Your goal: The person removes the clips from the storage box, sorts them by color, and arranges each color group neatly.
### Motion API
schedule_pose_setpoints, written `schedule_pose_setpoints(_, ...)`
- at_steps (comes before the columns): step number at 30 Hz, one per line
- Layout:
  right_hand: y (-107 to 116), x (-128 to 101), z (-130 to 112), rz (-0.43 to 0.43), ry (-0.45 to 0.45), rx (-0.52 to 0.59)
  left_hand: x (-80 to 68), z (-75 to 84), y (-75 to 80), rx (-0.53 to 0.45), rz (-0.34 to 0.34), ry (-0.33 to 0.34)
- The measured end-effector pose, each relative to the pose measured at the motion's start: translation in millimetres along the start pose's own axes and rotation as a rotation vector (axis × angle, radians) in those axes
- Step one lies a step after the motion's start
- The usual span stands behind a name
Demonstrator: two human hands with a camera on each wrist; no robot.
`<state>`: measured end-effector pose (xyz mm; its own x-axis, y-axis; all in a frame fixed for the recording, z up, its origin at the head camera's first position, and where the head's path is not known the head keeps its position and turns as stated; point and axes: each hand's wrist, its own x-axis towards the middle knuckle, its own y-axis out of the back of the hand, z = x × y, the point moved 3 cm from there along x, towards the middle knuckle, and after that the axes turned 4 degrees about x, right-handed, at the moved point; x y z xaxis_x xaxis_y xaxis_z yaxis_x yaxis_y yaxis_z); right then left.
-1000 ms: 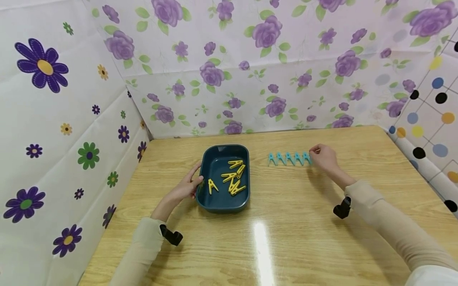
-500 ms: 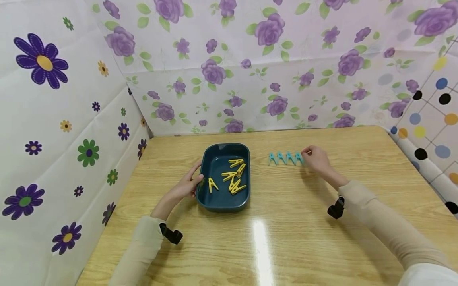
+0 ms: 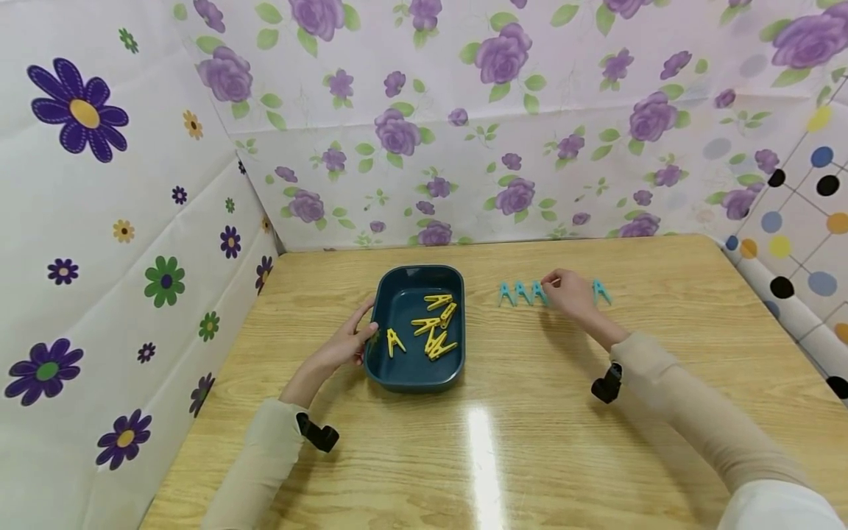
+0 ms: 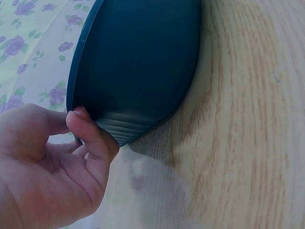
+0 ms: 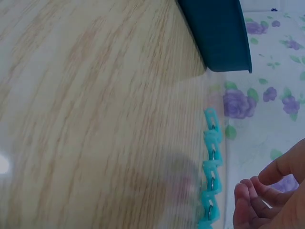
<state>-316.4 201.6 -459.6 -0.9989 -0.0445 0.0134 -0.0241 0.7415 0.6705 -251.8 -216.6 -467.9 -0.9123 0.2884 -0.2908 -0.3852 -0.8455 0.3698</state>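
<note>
A dark teal tray (image 3: pixel 414 377) sits at the table's middle left, with several yellow clothespins (image 3: pixel 432 324) lying in it. My left hand (image 3: pixel 354 340) holds the tray's left rim, and in the left wrist view a curled finger (image 4: pixel 93 136) presses against the tray's outer wall (image 4: pixel 143 62). A row of blue clothespins (image 3: pixel 522 293) lies to the right of the tray. My right hand (image 3: pixel 563 291) hovers over that row with its fingers (image 5: pixel 259 198) loosely curled and holding nothing. One more blue clothespin (image 3: pixel 601 292) lies just right of that hand.
The wooden table (image 3: pixel 503 442) is walled in by flowered sheets at the back (image 3: pixel 464 147) and left (image 3: pixel 119 258), and a dotted sheet at the right (image 3: pixel 801 221). Black camera mounts sit on both wrists (image 3: pixel 318 434) (image 3: pixel 604 384).
My right hand has slid left along the blue row, covering pins it passed and uncovering one on its right. The left hand and tray have stayed put.
</note>
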Motion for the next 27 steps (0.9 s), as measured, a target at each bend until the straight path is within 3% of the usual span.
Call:
schedule_pose_setpoints(4, -4.8, -0.4, -11.4, 0.006, 0.034, 0.025, 0.6, -0.5, 0.0, 0.001, -0.001, 0.000)
schedule_pose_setpoints(11, -14.9, -2.3, -40.1, 0.055, 0.210, -0.013, 1.1, -2.1, 0.5, -0.006, -0.003, 0.011)
schedule_pose_setpoints(21, -39.4, -7.5, -74.1, -0.009, 0.369, -0.085, 1.0, -2.5, 0.5, -0.004, 0.004, 0.018)
schedule_pose_setpoints(27, -58.8, -11.1, -92.1, -0.017, 0.542, -0.162, -0.1, -3.1, -0.6, 0.019, -0.010, 0.042)
